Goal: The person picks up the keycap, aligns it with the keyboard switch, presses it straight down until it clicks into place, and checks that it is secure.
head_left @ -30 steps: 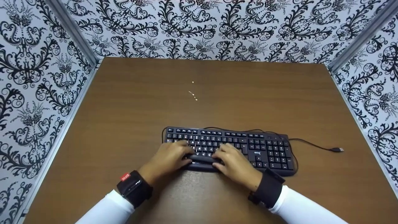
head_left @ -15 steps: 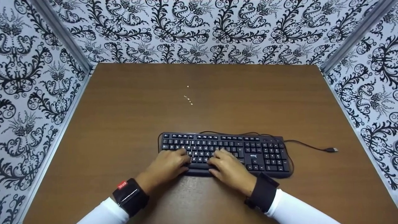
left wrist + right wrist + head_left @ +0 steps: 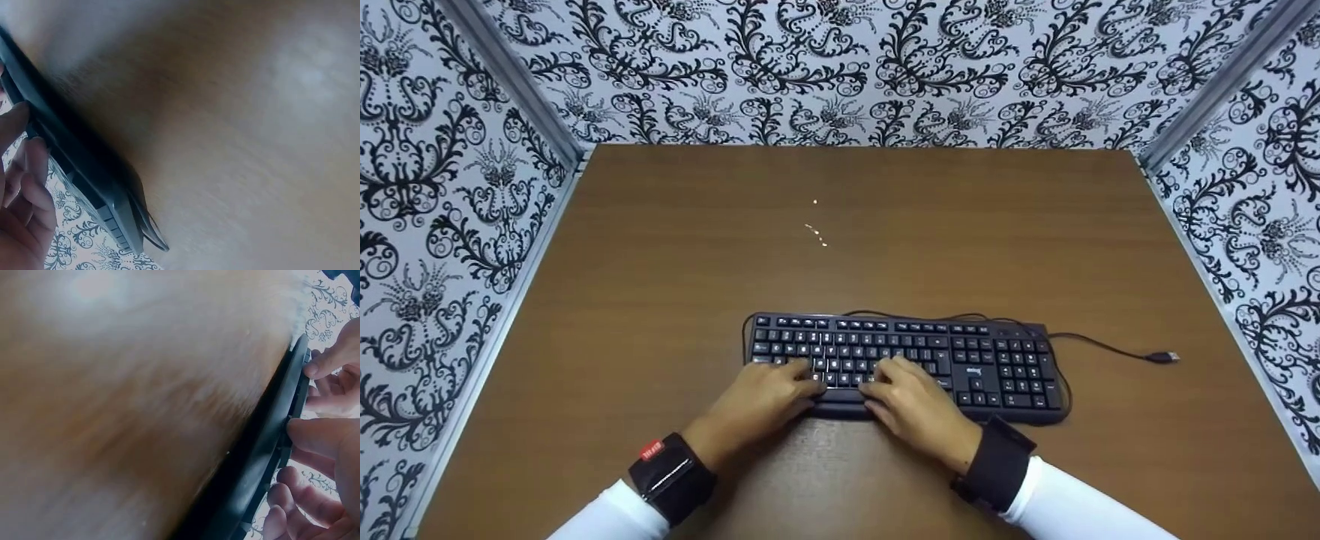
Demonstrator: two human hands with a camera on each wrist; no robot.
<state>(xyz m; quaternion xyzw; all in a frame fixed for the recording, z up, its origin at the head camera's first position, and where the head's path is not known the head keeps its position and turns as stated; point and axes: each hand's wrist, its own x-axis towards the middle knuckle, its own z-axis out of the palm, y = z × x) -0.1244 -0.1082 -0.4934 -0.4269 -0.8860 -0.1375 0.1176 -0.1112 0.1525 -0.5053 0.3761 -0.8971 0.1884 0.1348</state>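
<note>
Two hands rest on a black keyboard (image 3: pixel 904 364) that lies in the lower middle of the head view, on a brown wooden table (image 3: pixel 660 262). We see our left hand (image 3: pixel 761 401) over the left half of the letter keys, fingers loosely bent with the tips touching keys and the thumb near the long bar on the front edge; it grasps nothing. Our right hand (image 3: pixel 919 405) sits just beside it, over the middle of the letter block, fingers likewise relaxed on the keys, holding nothing. In the left wrist view the keyboard (image 3: pixel 73 169) runs as a dark slanted edge at the lower left, with our fingertips (image 3: pixel 34 163) against it. In the right wrist view the keyboard (image 3: pixel 264 461) crosses the right side, blurred, and our fingers (image 3: pixel 320 433) lie along its edge. From the keyboard's right end a black cable (image 3: pixel 1099 346) trails to the right, ending in a loose plug (image 3: pixel 1166 358) on the table. Small pale specks (image 3: pixel 817 232) dot the wood above the keyboard. Patterned black-and-white walls (image 3: pixel 885 67) close the table in on three sides. Black wrist straps (image 3: pixel 997 465) and white sleeves (image 3: pixel 1080 510) show at the bottom.
</note>
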